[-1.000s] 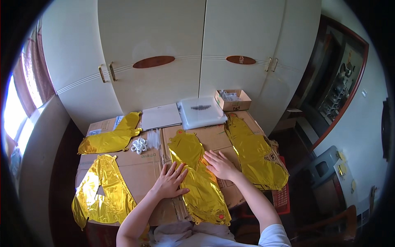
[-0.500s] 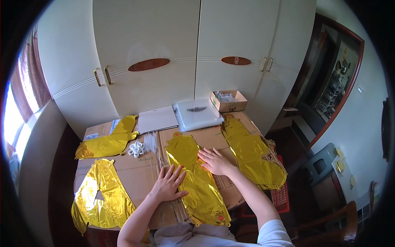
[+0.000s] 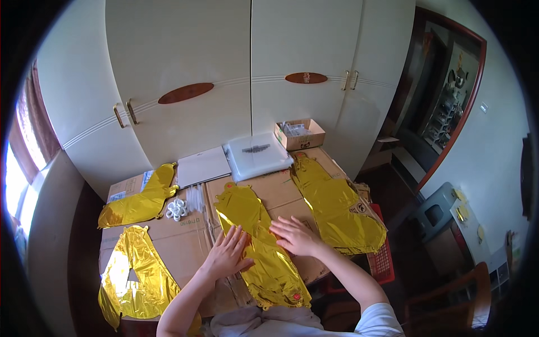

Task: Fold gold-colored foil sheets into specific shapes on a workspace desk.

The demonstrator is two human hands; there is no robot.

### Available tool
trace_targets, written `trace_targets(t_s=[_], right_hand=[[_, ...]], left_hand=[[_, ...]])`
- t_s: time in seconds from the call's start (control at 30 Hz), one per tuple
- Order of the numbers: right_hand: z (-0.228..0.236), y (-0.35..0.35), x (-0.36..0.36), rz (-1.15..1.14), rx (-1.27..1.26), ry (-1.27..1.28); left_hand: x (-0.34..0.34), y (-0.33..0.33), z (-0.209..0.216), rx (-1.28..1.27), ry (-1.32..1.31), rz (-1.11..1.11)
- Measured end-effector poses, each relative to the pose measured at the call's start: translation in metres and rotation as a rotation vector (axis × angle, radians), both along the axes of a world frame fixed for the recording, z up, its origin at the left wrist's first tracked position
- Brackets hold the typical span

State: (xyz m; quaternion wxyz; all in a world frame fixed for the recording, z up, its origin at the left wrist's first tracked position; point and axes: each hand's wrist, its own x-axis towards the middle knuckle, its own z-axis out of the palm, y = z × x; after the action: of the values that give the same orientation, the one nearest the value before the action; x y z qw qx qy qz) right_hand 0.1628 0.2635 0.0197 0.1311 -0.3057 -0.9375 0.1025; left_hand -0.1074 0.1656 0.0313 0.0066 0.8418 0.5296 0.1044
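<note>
A flat gold foil balloon (image 3: 242, 206) lies lengthwise in front of me on cardboard, its near end close to my lap. My left hand (image 3: 225, 254) rests with outstretched fingers on its left edge, around the middle. Across from it, my right hand (image 3: 296, 236) lies spread at the balloon's right edge, fingertips on the foil. Neither hand grips anything. A flat A-shaped gold foil balloon (image 3: 154, 281) is to the left of my left hand, and a wider gold foil balloon (image 3: 331, 205) lies beyond my right hand.
Farther left is an L-shaped gold foil balloon (image 3: 143, 205), near white ribbon rolls (image 3: 176, 209) and clear straws (image 3: 195, 199). Behind stand a grey-white sheet (image 3: 203, 167), stacked clear plastic bags (image 3: 259, 158) and a small carton (image 3: 309, 140). A red basket (image 3: 383, 267) sits at right.
My left hand has slid onto the balloon's left edge, fingers now pointing more forward. The right hand has shifted slightly nearer me along the right edge. The view has turned a little right.
</note>
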Motion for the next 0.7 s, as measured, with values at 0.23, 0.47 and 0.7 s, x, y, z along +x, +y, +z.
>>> trace_targets(t_s=[0.23,0.47,0.7], right_hand=[[-0.015,-0.014,0.0,0.027,0.016,-0.003],[-0.017,-0.015,0.002,0.049,0.118,-0.046],[-0.015,-0.018,0.002,0.054,0.122,-0.02]], left_hand=[[0.041,0.052,0.0,-0.044,-0.084,-0.153],[0.052,0.081,-0.004,0.022,-0.066,-0.103],[0.045,0.097,-0.008,0.029,-0.062,-0.075]])
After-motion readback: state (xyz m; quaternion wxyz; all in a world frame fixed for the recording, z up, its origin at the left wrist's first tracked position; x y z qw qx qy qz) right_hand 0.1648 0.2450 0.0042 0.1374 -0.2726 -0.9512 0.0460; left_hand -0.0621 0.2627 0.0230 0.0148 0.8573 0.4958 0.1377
